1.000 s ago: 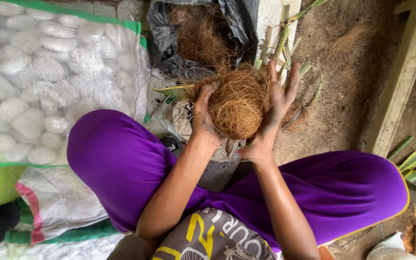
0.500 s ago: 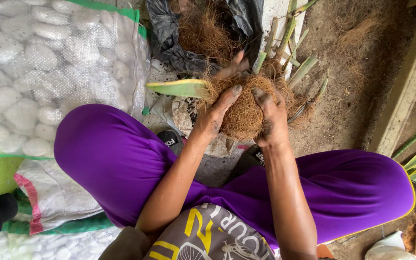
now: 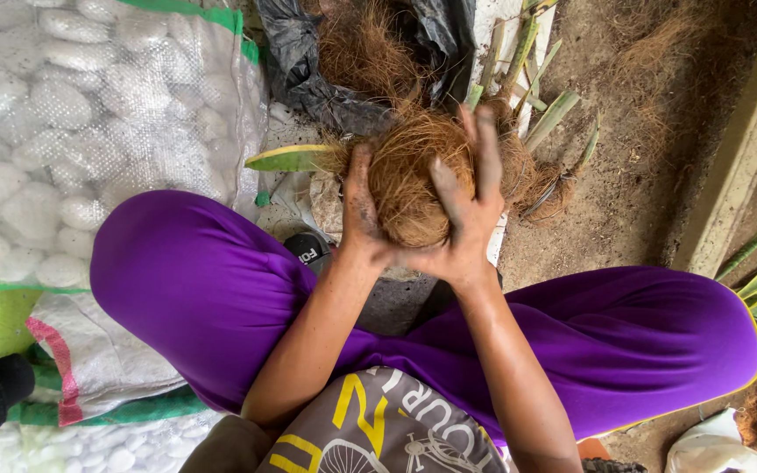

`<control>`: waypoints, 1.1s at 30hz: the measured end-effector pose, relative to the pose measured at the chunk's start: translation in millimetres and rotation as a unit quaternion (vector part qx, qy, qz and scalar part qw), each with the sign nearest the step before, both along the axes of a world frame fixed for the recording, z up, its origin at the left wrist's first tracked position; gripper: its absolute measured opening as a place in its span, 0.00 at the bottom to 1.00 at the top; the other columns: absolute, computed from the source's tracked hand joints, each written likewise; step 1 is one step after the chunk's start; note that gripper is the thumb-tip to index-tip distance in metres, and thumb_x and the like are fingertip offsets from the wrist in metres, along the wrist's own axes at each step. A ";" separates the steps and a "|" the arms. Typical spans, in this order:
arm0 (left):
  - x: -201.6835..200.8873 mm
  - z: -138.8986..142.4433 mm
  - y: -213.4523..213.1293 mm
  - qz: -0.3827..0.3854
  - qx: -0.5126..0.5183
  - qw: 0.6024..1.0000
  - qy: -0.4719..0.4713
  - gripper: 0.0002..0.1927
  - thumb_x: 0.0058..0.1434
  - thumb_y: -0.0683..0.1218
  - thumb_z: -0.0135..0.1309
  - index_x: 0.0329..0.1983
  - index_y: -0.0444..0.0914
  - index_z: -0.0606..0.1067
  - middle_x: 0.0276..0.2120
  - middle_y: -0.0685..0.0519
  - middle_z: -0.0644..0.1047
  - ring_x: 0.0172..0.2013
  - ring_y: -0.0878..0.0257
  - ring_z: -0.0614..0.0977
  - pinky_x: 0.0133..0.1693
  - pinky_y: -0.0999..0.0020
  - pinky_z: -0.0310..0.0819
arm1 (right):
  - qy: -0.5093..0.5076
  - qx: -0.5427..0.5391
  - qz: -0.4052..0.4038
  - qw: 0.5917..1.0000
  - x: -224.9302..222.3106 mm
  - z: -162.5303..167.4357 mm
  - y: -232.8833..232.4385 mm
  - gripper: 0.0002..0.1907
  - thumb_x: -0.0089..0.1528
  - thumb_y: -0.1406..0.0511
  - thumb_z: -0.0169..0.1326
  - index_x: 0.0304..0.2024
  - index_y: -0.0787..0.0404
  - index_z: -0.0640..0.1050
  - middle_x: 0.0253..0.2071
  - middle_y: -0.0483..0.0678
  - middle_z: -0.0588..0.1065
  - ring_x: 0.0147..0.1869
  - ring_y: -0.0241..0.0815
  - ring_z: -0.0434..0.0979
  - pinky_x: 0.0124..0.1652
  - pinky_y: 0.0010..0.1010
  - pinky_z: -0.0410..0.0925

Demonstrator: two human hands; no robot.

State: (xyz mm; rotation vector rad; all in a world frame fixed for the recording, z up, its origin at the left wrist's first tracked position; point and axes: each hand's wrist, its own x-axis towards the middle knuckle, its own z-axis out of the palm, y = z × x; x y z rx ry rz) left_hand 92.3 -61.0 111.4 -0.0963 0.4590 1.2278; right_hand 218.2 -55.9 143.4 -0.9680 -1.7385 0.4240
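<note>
Head view: fibre ball (image 3: 409, 180) cupped between left hand (image 3: 361, 215) and right hand (image 3: 466, 210).

A translucent white woven sack (image 3: 89, 131), green-edged and filled with pale rounded lumps, is seen left of the hands. A crumpled black plastic bag (image 3: 308, 70) holding brown fibre is seen just above them.
</note>
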 end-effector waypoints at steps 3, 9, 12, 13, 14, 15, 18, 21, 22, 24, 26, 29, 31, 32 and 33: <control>3.8 7.1 3.6 0.013 -0.022 0.966 0.255 0.32 0.69 0.62 0.46 0.69 0.41 0.67 0.61 0.43 0.71 0.62 0.45 0.74 0.52 0.48 0.82 | 0.040 -0.093 -0.075 0.992 -1.2 -13.7 -6.2 0.35 0.56 0.43 0.64 0.64 0.42 0.75 0.66 0.54 0.71 0.71 0.54 0.73 0.66 0.53 0.70; -0.8 12.0 22.0 0.038 0.304 0.838 0.451 0.27 0.77 0.57 0.53 0.73 0.40 0.67 0.74 0.40 0.64 0.77 0.58 0.56 0.80 0.51 0.49 | 0.362 -0.465 -0.004 0.808 28.1 -23.4 -7.8 0.45 0.51 0.39 0.68 0.60 0.61 0.76 0.43 0.58 0.72 0.48 0.60 0.69 0.55 0.69 0.72; 2.6 3.2 15.4 -0.010 0.209 0.961 0.179 0.33 0.71 0.55 0.58 0.73 0.35 0.65 0.72 0.38 0.67 0.71 0.47 0.67 0.72 0.38 0.60 | 0.377 -0.462 0.051 0.801 33.4 -23.2 -5.4 0.51 0.55 0.37 0.66 0.67 0.63 0.71 0.66 0.59 0.74 0.79 0.59 0.65 0.76 0.61 0.52; 2.8 -1.3 9.6 -0.002 0.203 0.954 0.220 0.32 0.71 0.55 0.59 0.70 0.32 0.66 0.69 0.36 0.68 0.69 0.46 0.69 0.72 0.40 0.61 | 0.355 -0.503 -0.002 0.788 32.4 -21.9 -5.3 0.55 0.53 0.34 0.62 0.70 0.58 0.64 0.68 0.57 0.70 0.78 0.59 0.62 0.73 0.63 0.48; 3.0 -6.0 3.2 0.008 0.197 0.945 0.260 0.32 0.72 0.55 0.60 0.68 0.29 0.67 0.67 0.34 0.70 0.68 0.46 0.71 0.72 0.43 0.63 | 0.331 -0.540 -0.054 0.772 30.6 -19.4 -7.2 0.60 0.50 0.30 0.59 0.74 0.53 0.58 0.71 0.56 0.66 0.78 0.59 0.60 0.70 0.65 0.45; 2.7 -11.5 -0.3 0.019 0.192 0.934 0.301 0.32 0.72 0.55 0.61 0.65 0.27 0.67 0.64 0.32 0.71 0.66 0.46 0.73 0.72 0.45 0.64 | 0.305 -0.574 -0.105 0.752 27.7 -16.4 -9.0 0.65 0.47 0.27 0.55 0.77 0.49 0.52 0.73 0.55 0.63 0.78 0.59 0.57 0.67 0.67 0.41; 2.4 -25.5 0.4 -0.048 -0.005 0.962 0.270 0.35 0.67 0.61 0.53 0.70 0.34 0.68 0.69 0.47 0.69 0.67 0.62 0.71 0.64 0.55 0.70 | 0.238 -0.397 -0.009 0.887 19.2 -5.5 -7.9 0.60 0.55 0.27 0.51 0.76 0.49 0.48 0.82 0.55 0.39 0.86 0.60 0.39 0.73 0.70 0.49; 0.8 -26.0 2.3 -0.004 -0.043 0.966 0.255 0.29 0.66 0.58 0.54 0.59 0.31 0.71 0.55 0.40 0.76 0.56 0.47 0.81 0.51 0.43 0.85 | 0.108 -0.214 -0.039 0.970 9.4 3.6 -6.8 0.49 0.62 0.33 0.49 0.78 0.33 0.47 0.83 0.44 0.35 0.88 0.55 0.39 0.77 0.58 0.43; 0.7 -22.9 2.3 -0.001 -0.024 0.981 0.195 0.28 0.68 0.59 0.52 0.61 0.33 0.71 0.56 0.42 0.76 0.55 0.49 0.81 0.51 0.45 0.84 | 0.073 -0.149 -0.041 0.985 7.5 5.6 -6.3 0.48 0.61 0.33 0.49 0.79 0.29 0.49 0.84 0.41 0.34 0.88 0.54 0.39 0.77 0.56 0.43; -1.1 -13.6 0.5 0.007 0.014 0.997 0.072 0.27 0.73 0.60 0.48 0.64 0.38 0.69 0.56 0.46 0.76 0.53 0.51 0.80 0.51 0.50 0.82 | 0.031 -0.050 -0.017 0.998 4.3 6.9 -4.6 0.53 0.52 0.29 0.50 0.78 0.27 0.53 0.84 0.39 0.34 0.87 0.53 0.42 0.77 0.59 0.47; -3.1 -3.6 0.1 0.003 0.005 0.999 0.054 0.27 0.73 0.61 0.44 0.64 0.37 0.70 0.56 0.44 0.76 0.50 0.50 0.82 0.48 0.51 0.83 | -0.003 0.003 0.000 1.000 1.5 4.9 -2.9 0.55 0.49 0.28 0.54 0.76 0.28 0.58 0.85 0.41 0.36 0.87 0.52 0.45 0.77 0.58 0.50; -0.2 9.0 0.8 0.026 0.025 0.998 0.047 0.27 0.74 0.61 0.44 0.64 0.37 0.71 0.55 0.44 0.77 0.51 0.50 0.82 0.47 0.51 0.83 | -0.041 -0.024 -0.008 0.999 -1.6 -0.6 -0.6 0.48 0.50 0.33 0.61 0.68 0.40 0.70 0.78 0.52 0.54 0.80 0.56 0.60 0.73 0.57 0.62; 4.1 15.0 2.8 0.042 0.038 0.993 0.107 0.25 0.72 0.58 0.47 0.64 0.37 0.72 0.56 0.46 0.77 0.53 0.50 0.81 0.49 0.49 0.83 | -0.015 -0.066 -0.025 0.997 -2.7 -3.7 -1.1 0.41 0.53 0.37 0.65 0.61 0.48 0.76 0.71 0.56 0.66 0.74 0.57 0.70 0.69 0.55 0.70; 6.0 17.6 4.6 0.044 0.039 0.984 0.167 0.24 0.71 0.57 0.49 0.63 0.38 0.72 0.58 0.47 0.76 0.55 0.51 0.79 0.51 0.46 0.83 | 0.023 -0.089 -0.036 0.995 -1.8 -4.5 -1.6 0.37 0.55 0.39 0.66 0.58 0.50 0.78 0.66 0.56 0.70 0.71 0.57 0.73 0.66 0.54 0.73; 7.1 19.7 5.1 0.045 0.039 0.972 0.226 0.24 0.69 0.55 0.51 0.63 0.39 0.72 0.59 0.48 0.75 0.56 0.52 0.78 0.53 0.44 0.83 | 0.061 -0.112 -0.048 0.991 -1.2 -5.5 -2.8 0.33 0.57 0.41 0.67 0.54 0.53 0.79 0.62 0.56 0.74 0.68 0.57 0.76 0.63 0.52 0.76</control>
